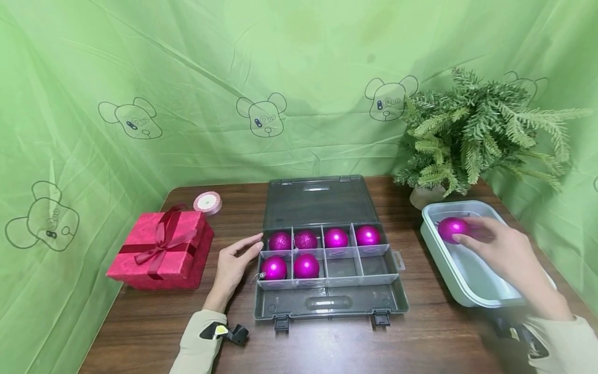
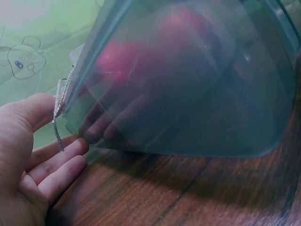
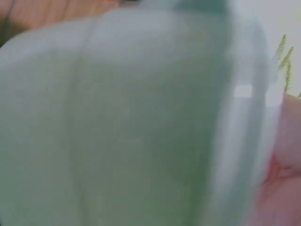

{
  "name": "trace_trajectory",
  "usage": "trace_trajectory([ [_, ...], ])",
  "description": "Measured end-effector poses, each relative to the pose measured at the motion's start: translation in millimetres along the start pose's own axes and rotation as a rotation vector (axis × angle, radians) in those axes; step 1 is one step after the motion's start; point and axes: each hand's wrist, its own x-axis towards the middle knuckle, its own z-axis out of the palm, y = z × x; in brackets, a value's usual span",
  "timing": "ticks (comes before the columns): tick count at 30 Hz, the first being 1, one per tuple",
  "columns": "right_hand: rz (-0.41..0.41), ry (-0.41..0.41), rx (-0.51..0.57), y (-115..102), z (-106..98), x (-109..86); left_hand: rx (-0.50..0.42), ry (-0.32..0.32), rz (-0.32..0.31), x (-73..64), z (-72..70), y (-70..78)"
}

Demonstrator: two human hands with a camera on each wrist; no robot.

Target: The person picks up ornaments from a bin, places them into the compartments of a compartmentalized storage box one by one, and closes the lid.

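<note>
My right hand holds a shiny magenta bauble between thumb and fingers, over the far end of a pale blue plastic tub. The right wrist view is blurred and mostly filled by the tub wall. My left hand rests its fingertips against the left side of an opened grey compartment box. Baubles fill the box's back row, glittery ones at left and smooth ones at right. Two smooth baubles occupy the front row's left compartments. A silvery hanging loop pokes out beside my left thumb.
At left stands a red gift box with a dark red bow. Behind it lies a pink ribbon spool. A small artificial fir tree rises behind the tub. Green cloth hangs around the wooden table.
</note>
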Motion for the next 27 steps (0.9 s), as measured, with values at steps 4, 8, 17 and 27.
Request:
trace_trajectory([
  [4, 0.008, 0.014, 0.014, -12.4, -7.9, -4.1, 0.002, -0.001, 0.001, 0.2, -0.3, -0.6],
  [8, 0.013, 0.025, 0.039, -25.7, -13.1, -8.0, -0.002, -0.005, 0.001, 0.2, -0.4, -1.0],
  [17, -0.085, 0.02, 0.105, -54.1, -5.8, -7.7, -0.006, -0.007, -0.002, 0.6, -0.4, 0.3],
  [27, -0.225, -0.006, 0.183, -87.6, 24.2, -9.4, 0.0, -0.006, -0.019, 0.8, -0.3, 1.5],
])
